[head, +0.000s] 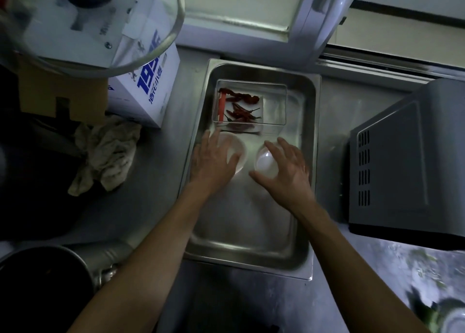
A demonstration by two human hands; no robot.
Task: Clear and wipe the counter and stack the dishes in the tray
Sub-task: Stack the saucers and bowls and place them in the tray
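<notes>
Inside a steel tray [305,131] on the metal counter [156,206], two small white dishes sit side by side, apart from each other, just in front of a clear box [274,106] holding dried red chillies [241,106] and an orange strip. A person's left hand [214,164] lies over the left dish [239,154], fingers straight and spread, covering its near-left part; whether the palm presses on it cannot be told. The right hand [286,166] arches over the right dish [264,161], fingers and thumb curved around its rim in a loose grasp. Both bare forearms reach in from the lower edge of the frame, and the near half of the tray lies bare between them.

Left of the tray, a crumpled grey rag [105,154] rests on the counter beside a white carton [148,88] with blue print. A large glass bowl [163,38] looms, blurred, at upper left. A dark pot [42,290] stands at lower left. Right of the tray sits a grey appliance [407,169] with vent slots. Green scraps lie scattered at lower right.
</notes>
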